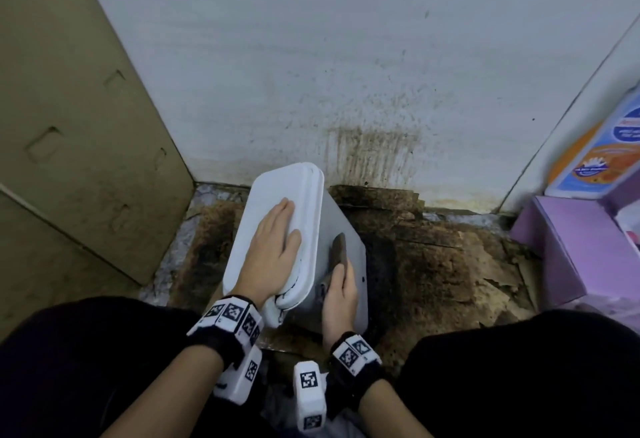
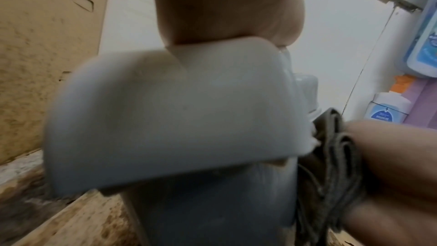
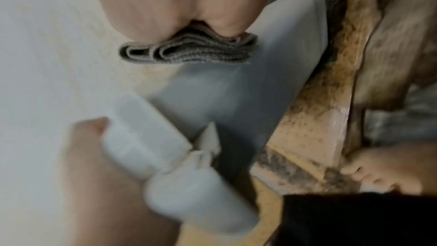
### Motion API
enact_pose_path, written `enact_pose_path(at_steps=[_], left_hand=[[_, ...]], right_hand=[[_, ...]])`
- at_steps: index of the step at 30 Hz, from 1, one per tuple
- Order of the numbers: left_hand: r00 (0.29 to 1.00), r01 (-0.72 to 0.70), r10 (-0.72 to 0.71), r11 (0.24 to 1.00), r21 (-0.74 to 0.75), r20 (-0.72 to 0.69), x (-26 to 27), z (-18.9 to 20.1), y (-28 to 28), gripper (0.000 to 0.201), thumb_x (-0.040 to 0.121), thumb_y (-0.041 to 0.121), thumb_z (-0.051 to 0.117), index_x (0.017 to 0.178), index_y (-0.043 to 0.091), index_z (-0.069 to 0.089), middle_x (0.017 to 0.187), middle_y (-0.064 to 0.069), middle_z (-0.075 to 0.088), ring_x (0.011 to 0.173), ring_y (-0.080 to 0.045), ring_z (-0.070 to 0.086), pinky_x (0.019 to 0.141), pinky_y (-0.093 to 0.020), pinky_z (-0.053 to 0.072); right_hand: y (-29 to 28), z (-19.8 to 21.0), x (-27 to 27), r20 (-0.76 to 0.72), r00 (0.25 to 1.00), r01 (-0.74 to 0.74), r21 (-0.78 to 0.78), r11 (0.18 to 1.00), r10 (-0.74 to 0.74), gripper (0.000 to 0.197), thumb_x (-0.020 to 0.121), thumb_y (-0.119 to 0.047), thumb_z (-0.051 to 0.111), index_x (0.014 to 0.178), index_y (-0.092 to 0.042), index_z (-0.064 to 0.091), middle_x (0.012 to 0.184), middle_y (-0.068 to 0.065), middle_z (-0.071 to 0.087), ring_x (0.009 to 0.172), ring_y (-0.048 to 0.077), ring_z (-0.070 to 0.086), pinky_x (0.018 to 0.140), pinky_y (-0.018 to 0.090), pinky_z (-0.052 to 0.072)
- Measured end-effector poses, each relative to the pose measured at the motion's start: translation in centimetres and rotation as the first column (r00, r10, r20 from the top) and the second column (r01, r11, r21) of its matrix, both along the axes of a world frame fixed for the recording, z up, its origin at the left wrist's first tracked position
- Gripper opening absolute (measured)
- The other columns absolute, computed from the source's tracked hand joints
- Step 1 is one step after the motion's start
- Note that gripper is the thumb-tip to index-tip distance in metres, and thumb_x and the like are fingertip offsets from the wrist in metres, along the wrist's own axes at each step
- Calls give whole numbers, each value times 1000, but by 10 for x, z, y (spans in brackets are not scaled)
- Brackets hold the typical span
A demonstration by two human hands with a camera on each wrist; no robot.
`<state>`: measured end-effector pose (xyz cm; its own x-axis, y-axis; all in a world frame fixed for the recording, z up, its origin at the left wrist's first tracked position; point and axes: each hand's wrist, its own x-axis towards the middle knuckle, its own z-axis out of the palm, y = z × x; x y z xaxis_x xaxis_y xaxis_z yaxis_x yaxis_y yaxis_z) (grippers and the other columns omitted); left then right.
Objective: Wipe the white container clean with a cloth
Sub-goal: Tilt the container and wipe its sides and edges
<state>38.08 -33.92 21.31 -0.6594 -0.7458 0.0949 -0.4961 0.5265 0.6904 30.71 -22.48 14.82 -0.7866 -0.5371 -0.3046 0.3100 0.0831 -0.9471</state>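
Stained cardboard [image 1: 450, 257] covers the floor below a spattered wall [image 1: 346, 74], where the left hand [image 1: 273, 247] lies flat, grip released, on the container [image 1: 277, 195] lid, steadying a likely light, stiff, slick shell, while the right hand [image 1: 341, 295] grasps the cloth [image 1: 340, 247] against its side.
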Motion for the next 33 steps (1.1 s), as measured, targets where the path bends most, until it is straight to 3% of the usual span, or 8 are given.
enact_pose_path(at_steps=[3, 5, 8, 14, 17, 21, 25, 33], left_hand=[[1000, 11, -11, 1000, 10, -11, -1, -3, -2, 55, 110, 31, 39, 162, 22, 26, 170, 10, 19, 155, -6, 14, 127, -28, 10], [999, 22, -21, 1000, 17, -33, -2, -5, -3, 55, 110, 32, 41, 162, 22, 28, 169, 10, 20, 155, -7, 15, 127, -29, 12], [998, 16, -14, 999, 34, -66, -8, -5, -1, 50, 110, 28, 39, 160, 21, 32, 168, 7, 24, 155, -8, 19, 128, -31, 13], [991, 22, -13, 998, 67, -136, -12, -3, 4, 50, 108, 10, 34, 157, 17, 37, 167, 2, 28, 154, -10, 23, 128, -33, 14], [992, 16, -9, 998, 54, -129, -13, -2, 4, 50, 108, 14, 32, 158, 17, 36, 167, 2, 27, 155, -11, 22, 128, -33, 14], [1000, -27, 26, 999, -41, -9, -14, -11, 2, 53, 109, 29, 25, 161, 22, 28, 170, 2, 20, 157, -13, 13, 129, -38, 11], [995, 17, -7, 995, -101, 96, -16, -19, 0, 70, 99, 48, 3, 164, 26, 15, 172, 1, 10, 159, -13, 5, 128, -40, 13], [994, 19, -12, 998, -63, 113, -15, -19, -5, 63, 104, 43, 10, 164, 26, 14, 173, 3, 6, 159, -12, 2, 129, -39, 10]], right_hand=[[5, 16, -1, 192, 978, 93, -63, 994, -79, 42, 107, -37, 42, 149, -33, 39, 147, -6, 47, 127, 12, 48, 117, 37, 35], [8, 34, 3, 216, 974, 99, -125, 987, -70, 43, 108, -34, 41, 150, -28, 40, 142, -7, 49, 123, 9, 49, 113, 31, 37], [8, 52, 14, 79, 996, -15, -164, 986, 28, 37, 108, -40, 35, 144, -35, 43, 144, -21, 45, 125, -5, 49, 112, 23, 34], [12, 43, 32, -289, 942, -185, -28, 982, 169, 48, 109, -39, 32, 156, -38, 25, 162, -25, 21, 147, -11, 15, 122, 18, 20], [14, 41, 27, -353, 917, -193, 16, 981, 186, 49, 108, -37, 36, 155, -40, 25, 161, -25, 23, 146, -12, 19, 118, 13, 23], [14, 42, 20, -372, 901, -222, 49, 974, 224, 49, 107, -38, 41, 154, -44, 28, 158, -27, 30, 144, -7, 28, 120, 30, 32], [8, 52, 2, -352, 910, -217, 51, 975, 221, 48, 102, -23, 54, 146, -39, 43, 145, -23, 47, 133, -5, 44, 114, 31, 41], [-21, 73, -44, -334, 863, -341, 169, 925, 380, 46, 95, -19, 65, 135, -28, 46, 132, -9, 55, 124, 9, 54, 105, 30, 48]])
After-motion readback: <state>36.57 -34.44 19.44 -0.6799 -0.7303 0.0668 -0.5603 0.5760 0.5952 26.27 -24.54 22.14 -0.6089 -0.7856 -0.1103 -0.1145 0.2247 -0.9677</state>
